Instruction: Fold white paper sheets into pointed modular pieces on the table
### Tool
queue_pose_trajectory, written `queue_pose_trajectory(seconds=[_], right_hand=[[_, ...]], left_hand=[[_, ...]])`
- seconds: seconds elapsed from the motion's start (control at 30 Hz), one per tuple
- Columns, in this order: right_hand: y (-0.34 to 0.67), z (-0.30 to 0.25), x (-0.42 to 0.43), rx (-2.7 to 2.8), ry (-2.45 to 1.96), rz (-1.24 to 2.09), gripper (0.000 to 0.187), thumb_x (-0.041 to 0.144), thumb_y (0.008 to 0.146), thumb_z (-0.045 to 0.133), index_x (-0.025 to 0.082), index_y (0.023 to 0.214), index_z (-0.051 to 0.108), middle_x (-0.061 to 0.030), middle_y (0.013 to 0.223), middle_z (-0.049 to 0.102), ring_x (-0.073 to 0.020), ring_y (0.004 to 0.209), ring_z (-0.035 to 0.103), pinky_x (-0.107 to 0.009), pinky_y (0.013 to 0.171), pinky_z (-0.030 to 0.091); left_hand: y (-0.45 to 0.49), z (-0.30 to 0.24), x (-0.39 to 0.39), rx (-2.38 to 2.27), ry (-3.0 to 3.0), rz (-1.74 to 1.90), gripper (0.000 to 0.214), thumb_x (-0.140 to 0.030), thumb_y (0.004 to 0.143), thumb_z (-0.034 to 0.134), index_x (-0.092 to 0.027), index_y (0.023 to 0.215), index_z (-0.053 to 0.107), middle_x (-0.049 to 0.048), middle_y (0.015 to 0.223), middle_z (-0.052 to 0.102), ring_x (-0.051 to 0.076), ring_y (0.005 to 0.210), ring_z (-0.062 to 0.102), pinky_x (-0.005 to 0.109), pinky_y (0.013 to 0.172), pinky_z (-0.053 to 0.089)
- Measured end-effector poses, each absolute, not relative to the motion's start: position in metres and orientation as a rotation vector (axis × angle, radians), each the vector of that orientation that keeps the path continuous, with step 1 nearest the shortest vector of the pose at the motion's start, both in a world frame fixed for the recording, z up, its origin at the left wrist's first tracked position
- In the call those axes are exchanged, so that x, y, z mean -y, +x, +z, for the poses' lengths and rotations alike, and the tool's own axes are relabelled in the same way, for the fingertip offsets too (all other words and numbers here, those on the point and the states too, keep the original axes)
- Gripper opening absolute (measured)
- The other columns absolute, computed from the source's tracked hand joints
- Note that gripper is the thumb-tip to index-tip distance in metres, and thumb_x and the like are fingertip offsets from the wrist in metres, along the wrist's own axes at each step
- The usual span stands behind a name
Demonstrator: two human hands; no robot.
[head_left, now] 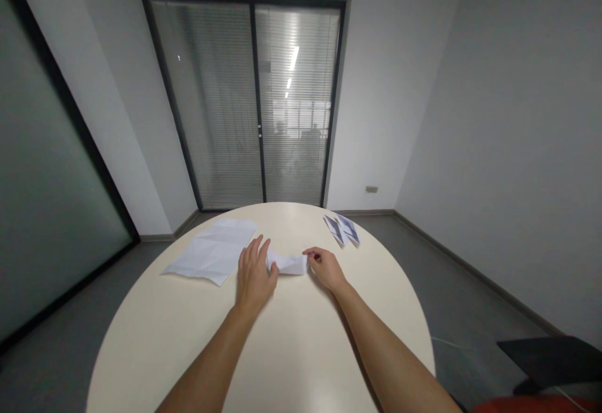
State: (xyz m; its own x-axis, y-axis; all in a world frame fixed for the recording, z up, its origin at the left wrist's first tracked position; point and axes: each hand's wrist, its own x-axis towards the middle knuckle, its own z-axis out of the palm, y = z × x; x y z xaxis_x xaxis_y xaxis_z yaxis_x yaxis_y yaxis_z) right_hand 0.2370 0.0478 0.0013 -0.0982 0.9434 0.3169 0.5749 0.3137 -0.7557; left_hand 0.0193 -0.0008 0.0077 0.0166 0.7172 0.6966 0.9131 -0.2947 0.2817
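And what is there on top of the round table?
On the round table are a large white sheet, a small paper strip and two printed paper pieces. The left hand hides part of the strip; what lies under the papers cannot be seen.

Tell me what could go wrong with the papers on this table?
The small paper strip between the left hand and right hand might crease or tear if pulled. The large sheet lies right beside the left hand, so a nudge could shift it. The two small pieces lie near the table's edge; a bump might knock them off.
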Motion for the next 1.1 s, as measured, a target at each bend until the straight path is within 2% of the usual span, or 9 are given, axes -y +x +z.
queue_pose_trajectory(seconds=[0.1,0.23,0.37,0.57,0.7,0.8,0.9,1.0,1.1], right_hand=[[0.237,0.001,-0.048,1.785,-1.364,0.594,0.032,0.019,0.084,0.051,0.018,0.104,0.077,-0.0066,0.095,0.077,-0.0188,0.083,0.067,-0.028,0.081,0.048],[0.238,0.0,-0.049,1.796,-1.355,0.589,0.033,0.019,0.084,0.051,0.017,0.104,0.077,-0.0071,0.097,0.077,-0.0186,0.083,0.067,-0.028,0.08,0.048],[0.237,0.0,-0.049,1.801,-1.373,0.599,0.032,0.019,0.085,0.052,0.018,0.105,0.077,-0.0066,0.096,0.077,-0.0183,0.083,0.067,-0.027,0.08,0.048],[0.237,0.001,-0.046,1.836,-1.512,0.562,0.032,0.018,0.085,0.054,0.021,0.107,0.077,-0.0047,0.097,0.077,-0.0182,0.086,0.068,-0.026,0.08,0.048],[0.235,0.013,-0.038,1.926,-1.622,0.342,0.033,0.018,0.087,0.052,0.02,0.107,0.078,-0.0075,0.108,0.076,-0.0229,0.101,0.066,-0.031,0.092,0.047],[0.226,0.025,-0.026,2.051,-1.509,0.188,0.038,0.02,0.092,0.047,0.016,0.118,0.074,-0.0116,0.124,0.07,-0.0254,0.117,0.06,-0.035,0.105,0.041],[0.212,0.03,-0.014,2.221,-1.274,0.273,0.046,0.027,0.1,0.037,0.014,0.136,0.062,-0.0123,0.141,0.06,-0.0222,0.132,0.052,-0.034,0.114,0.034],[0.202,0.027,-0.005,2.46,-1.168,0.404,0.054,0.037,0.104,0.028,0.016,0.152,0.044,-0.012,0.157,0.043,-0.0257,0.146,0.036,-0.045,0.121,0.025],[0.201,0.024,-0.001,2.581,-1.265,0.483,0.061,0.043,0.105,0.022,0.013,0.158,0.03,-0.0129,0.164,0.027,-0.0304,0.153,0.02,-0.052,0.123,0.017]], left_hand=[[0.027,0.014,0.008,1.549,-2.14,-0.994,0.059,-0.014,0.089,0.049,-0.018,0.148,0.043,0.0117,0.157,0.043,0.029,0.147,0.034,0.053,0.123,0.023],[0.032,0.016,0.011,1.522,-2.185,-0.93,0.064,-0.01,0.09,0.044,-0.017,0.153,0.036,0.0106,0.162,0.035,0.027,0.152,0.025,0.052,0.125,0.021],[0.031,0.005,0.008,1.57,-2.357,-0.815,0.058,-0.02,0.098,0.036,-0.013,0.155,0.032,0.0116,0.163,0.033,0.025,0.153,0.025,0.048,0.124,0.025],[0.03,-0.007,0.007,1.863,-2.546,-0.477,0.059,-0.034,0.103,0.026,-0.01,0.156,0.03,0.0133,0.163,0.03,0.029,0.151,0.029,0.051,0.122,0.027],[0.032,-0.003,0.012,1.907,-2.541,-0.34,0.059,-0.035,0.102,0.025,-0.01,0.155,0.034,0.0133,0.164,0.028,0.029,0.152,0.026,0.051,0.123,0.025],[0.033,0.0,0.014,1.895,-2.533,-0.319,0.058,-0.03,0.101,0.027,-0.009,0.154,0.035,0.0135,0.164,0.027,0.028,0.153,0.023,0.051,0.123,0.025],[0.033,-0.001,0.013,1.899,-2.524,-0.328,0.058,-0.028,0.1,0.028,-0.008,0.154,0.035,0.0148,0.164,0.026,0.028,0.153,0.023,0.05,0.122,0.026],[0.032,-0.003,0.011,1.918,-2.516,-0.322,0.058,-0.026,0.099,0.028,-0.008,0.154,0.035,0.0159,0.163,0.026,0.028,0.153,0.023,0.049,0.122,0.026],[0.032,-0.002,0.01,1.937,-2.508,-0.315,0.059,-0.027,0.099,0.03,-0.006,0.154,0.035,0.0174,0.163,0.027,0.028,0.153,0.023,0.047,0.122,0.026]])
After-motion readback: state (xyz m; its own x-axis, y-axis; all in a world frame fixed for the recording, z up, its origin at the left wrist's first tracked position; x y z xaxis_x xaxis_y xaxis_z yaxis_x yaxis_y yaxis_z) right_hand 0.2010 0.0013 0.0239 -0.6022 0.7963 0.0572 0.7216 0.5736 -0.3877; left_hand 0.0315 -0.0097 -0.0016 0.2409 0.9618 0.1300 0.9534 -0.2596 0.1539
